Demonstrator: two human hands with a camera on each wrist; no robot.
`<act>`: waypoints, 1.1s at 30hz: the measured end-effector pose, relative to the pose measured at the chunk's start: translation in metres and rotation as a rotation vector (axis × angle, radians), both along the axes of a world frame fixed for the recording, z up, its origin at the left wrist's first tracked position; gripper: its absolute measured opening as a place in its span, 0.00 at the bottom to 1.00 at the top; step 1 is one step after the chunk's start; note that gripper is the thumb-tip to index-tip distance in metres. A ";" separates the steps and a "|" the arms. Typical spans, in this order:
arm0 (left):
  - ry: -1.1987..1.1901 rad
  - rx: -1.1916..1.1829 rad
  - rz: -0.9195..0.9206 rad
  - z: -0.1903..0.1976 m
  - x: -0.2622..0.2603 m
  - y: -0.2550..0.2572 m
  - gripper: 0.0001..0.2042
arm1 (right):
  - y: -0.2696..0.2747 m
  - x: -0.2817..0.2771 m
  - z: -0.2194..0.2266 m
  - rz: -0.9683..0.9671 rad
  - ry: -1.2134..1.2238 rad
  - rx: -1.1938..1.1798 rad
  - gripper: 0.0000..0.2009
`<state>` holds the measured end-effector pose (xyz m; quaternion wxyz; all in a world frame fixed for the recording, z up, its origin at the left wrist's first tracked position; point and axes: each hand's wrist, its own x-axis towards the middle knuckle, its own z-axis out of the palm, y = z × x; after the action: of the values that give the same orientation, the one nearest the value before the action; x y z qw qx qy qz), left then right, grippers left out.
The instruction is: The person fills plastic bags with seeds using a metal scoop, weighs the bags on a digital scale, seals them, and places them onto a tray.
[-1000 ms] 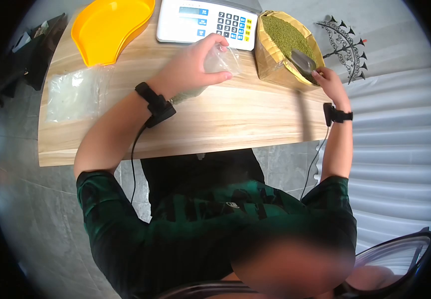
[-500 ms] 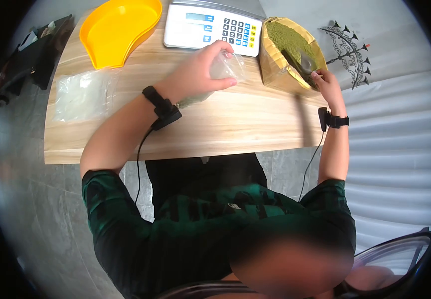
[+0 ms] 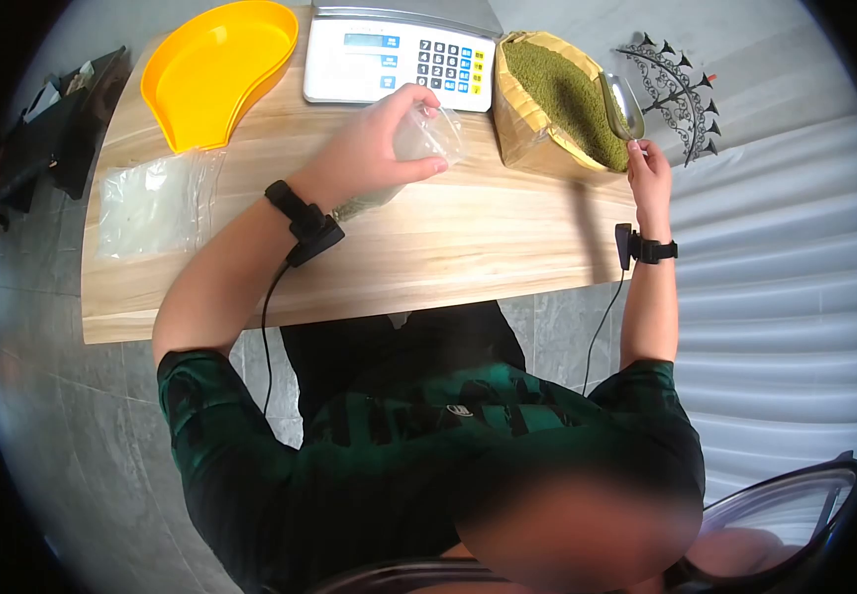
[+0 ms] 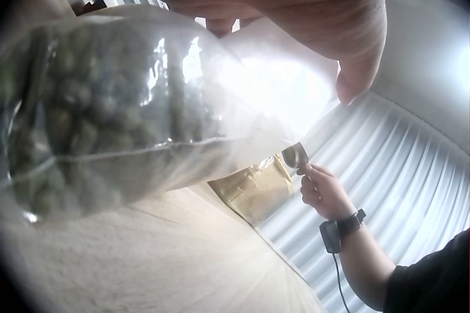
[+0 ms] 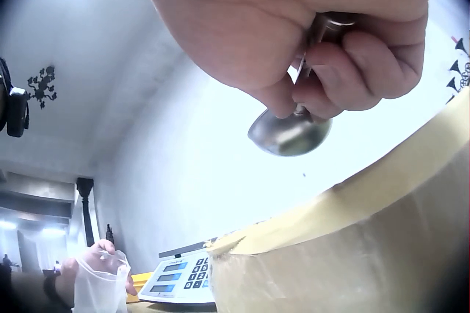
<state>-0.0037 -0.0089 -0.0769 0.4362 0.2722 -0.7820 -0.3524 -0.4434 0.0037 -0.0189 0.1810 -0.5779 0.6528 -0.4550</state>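
In the head view the left hand [image 3: 381, 144] grips the mouth of a clear plastic bag [image 3: 430, 137], its thumb and fingers spread round the opening. Small green beans fill the lower part of that bag [image 4: 95, 107] in the left wrist view. The right hand [image 3: 650, 178] holds a metal scoop [image 3: 623, 107] by its handle, over the right rim of a large paper sack [image 3: 532, 141] of green beans [image 3: 562, 94]. From the right wrist, the fingers are curled round the handle and the scoop's bowl [image 5: 292, 134] hangs above the sack's edge.
A white scale [image 3: 349, 71] with a keypad stands at the table's back, left of the sack. At the left are a yellow tray [image 3: 212, 69] and flat clear bags [image 3: 151, 208]. A black metal ornament [image 3: 681, 94] stands behind the sack; a white curtain [image 3: 775, 257] hangs at the right.
The scoop has come up out of the beans to the sack's right rim, its bowl now pointing away from the person. The left hand keeps its hold on the bag. The head view has shifted slightly.
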 end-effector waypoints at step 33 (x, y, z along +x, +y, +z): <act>-0.053 -0.041 -0.018 0.001 -0.001 0.003 0.28 | 0.032 0.164 0.078 0.687 0.715 0.294 0.12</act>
<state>-0.0044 -0.0060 -0.0755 0.4176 0.2654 -0.8027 -0.3328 -0.2798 0.0354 0.0588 0.1649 -0.8469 0.5034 -0.0465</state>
